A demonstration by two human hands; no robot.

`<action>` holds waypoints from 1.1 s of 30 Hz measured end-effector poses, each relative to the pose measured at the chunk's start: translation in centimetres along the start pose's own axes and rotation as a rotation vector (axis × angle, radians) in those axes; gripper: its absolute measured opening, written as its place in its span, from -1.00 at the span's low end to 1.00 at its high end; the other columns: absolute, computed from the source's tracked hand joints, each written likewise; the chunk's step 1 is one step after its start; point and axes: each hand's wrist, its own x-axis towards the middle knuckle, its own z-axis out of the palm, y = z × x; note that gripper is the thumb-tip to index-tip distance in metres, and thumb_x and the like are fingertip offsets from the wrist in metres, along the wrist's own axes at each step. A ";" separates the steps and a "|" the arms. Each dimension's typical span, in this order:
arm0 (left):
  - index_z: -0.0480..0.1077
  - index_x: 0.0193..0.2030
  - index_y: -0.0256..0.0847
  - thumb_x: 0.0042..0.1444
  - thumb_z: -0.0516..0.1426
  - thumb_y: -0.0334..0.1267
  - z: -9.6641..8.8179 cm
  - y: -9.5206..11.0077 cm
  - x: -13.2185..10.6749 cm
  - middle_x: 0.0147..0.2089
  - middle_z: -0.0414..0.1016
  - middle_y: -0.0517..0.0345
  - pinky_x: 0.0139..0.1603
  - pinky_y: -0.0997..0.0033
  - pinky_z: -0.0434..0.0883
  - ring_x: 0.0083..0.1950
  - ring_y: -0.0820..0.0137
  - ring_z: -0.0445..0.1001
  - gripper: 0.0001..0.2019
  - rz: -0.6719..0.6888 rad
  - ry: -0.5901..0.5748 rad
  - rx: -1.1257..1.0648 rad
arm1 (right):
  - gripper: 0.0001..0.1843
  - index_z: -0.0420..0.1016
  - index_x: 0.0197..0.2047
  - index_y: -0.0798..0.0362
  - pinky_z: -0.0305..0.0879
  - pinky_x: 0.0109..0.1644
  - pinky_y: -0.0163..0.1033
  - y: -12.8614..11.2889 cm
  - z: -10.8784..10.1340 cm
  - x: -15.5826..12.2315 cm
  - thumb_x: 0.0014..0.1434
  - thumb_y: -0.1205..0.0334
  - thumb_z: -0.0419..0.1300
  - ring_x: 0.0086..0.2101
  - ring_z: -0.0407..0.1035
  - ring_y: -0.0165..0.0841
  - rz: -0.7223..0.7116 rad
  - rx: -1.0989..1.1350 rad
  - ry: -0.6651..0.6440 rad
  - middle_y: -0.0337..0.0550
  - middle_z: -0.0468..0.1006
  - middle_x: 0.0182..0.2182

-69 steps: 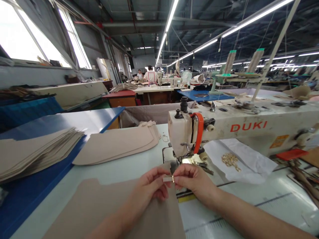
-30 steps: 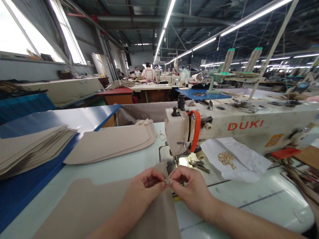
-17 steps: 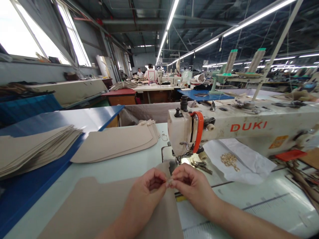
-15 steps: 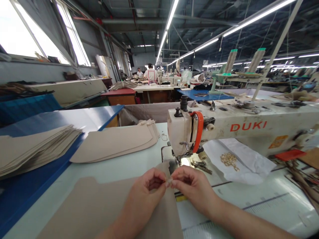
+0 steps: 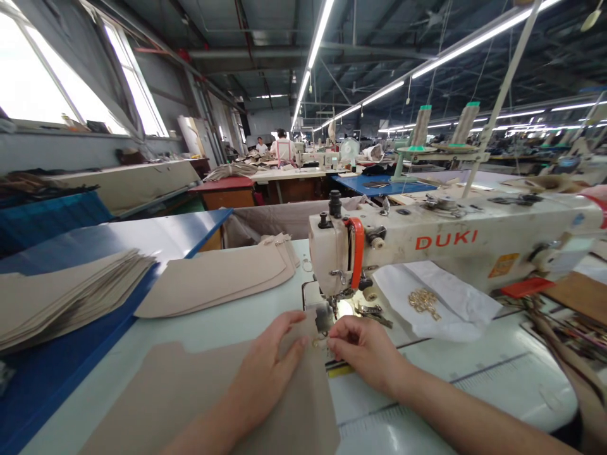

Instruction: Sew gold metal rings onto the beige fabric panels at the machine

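A beige panel [image 5: 208, 385] lies flat in front of me, its upper right corner close to the sewing machine's [image 5: 327, 253] needle area. My left hand [image 5: 268, 363] rests on this panel with fingers stretched out and the thumb apart. At the panel's right edge is a small metal ring [image 5: 317, 342], partly hidden. My right hand [image 5: 363, 347] is closed in a pinch at the ring, below the presser foot. On white paper [image 5: 455, 309] under the machine arm sits a heap of gold-coloured metal rings [image 5: 423, 303].
Several beige panels [image 5: 222, 278] lie behind my left hand. Another stack of panels [image 5: 80, 297] sits on the blue table [image 5: 28, 385] at left. Thread cones [image 5: 420, 129] stand behind the machine. A person [image 5: 283, 150] works farther back.
Both hands were pinching together at the small ring by the panel's edge. My left hand has let go and spread onto the panel; my right stays pinched. The camera view has shifted slightly.
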 end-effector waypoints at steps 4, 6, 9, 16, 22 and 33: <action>0.25 0.15 -0.22 0.13 -0.01 -0.23 0.8 -0.8 -1.2 0.21 0.31 -0.08 0.25 0.00 0.17 0.24 0.12 0.23 -0.57 0.150 -0.021 0.351 | -0.91 0.37 -0.55 0.07 0.15 -0.56 -0.42 0.0 -0.4 -0.2 -0.10 0.35 0.23 -0.64 0.24 -0.52 0.153 0.087 0.011 -0.36 0.37 -0.66; 0.20 0.19 -0.24 0.16 -0.05 -0.24 1.4 -0.8 -1.9 0.21 0.31 -0.10 0.23 0.03 0.22 0.24 0.14 0.25 -0.56 0.177 -0.060 0.433 | -0.92 0.36 -0.55 0.07 0.12 -0.62 -0.44 -0.3 -0.4 -0.3 -0.11 0.37 0.21 -0.69 0.23 -0.53 0.217 0.087 0.006 -0.37 0.37 -0.69; 0.18 0.21 -0.27 0.17 -0.07 -0.22 2.2 -0.5 -2.7 0.20 0.32 -0.13 0.20 0.06 0.27 0.22 0.13 0.28 -0.55 0.195 -0.058 0.479 | -0.88 0.35 -0.60 0.07 0.04 -0.70 -0.45 -1.0 -0.2 0.1 -0.12 0.42 0.17 -0.74 0.24 -0.53 0.279 0.067 -0.037 -0.37 0.37 -0.74; 0.23 0.15 -0.23 0.18 -0.04 -0.23 1.9 -0.3 -2.4 0.15 0.37 -0.10 0.17 0.06 0.30 0.17 0.14 0.33 -0.60 0.227 -0.040 0.432 | -0.73 0.30 -0.75 0.06 0.13 -0.71 -0.44 -2.0 0.4 1.6 -0.15 0.54 0.07 -0.78 0.25 -0.50 0.384 -0.006 -0.111 -0.34 0.35 -0.80; 0.42 -0.32 -0.17 0.17 0.00 -0.33 1.8 0.5 -0.1 -0.27 0.52 0.04 -0.09 0.28 0.42 -0.17 0.27 0.46 -0.82 0.484 0.024 0.463 | -0.73 0.27 -0.75 0.08 0.12 -0.74 -0.48 -2.0 0.2 2.2 -0.14 0.53 0.05 -0.78 0.26 -0.52 0.418 -0.100 -0.160 -0.35 0.34 -0.80; 0.34 -0.46 -0.20 0.12 -0.04 -0.44 3.0 0.6 0.9 -0.46 0.47 0.13 -0.32 0.39 0.41 -0.39 0.36 0.43 -0.79 0.694 0.145 0.517 | -0.76 0.34 -0.66 0.11 0.28 -0.61 -0.45 -1.4 -0.4 3.3 0.00 0.43 0.10 -0.72 0.34 -0.50 0.344 -0.324 -0.271 -0.33 0.42 -0.73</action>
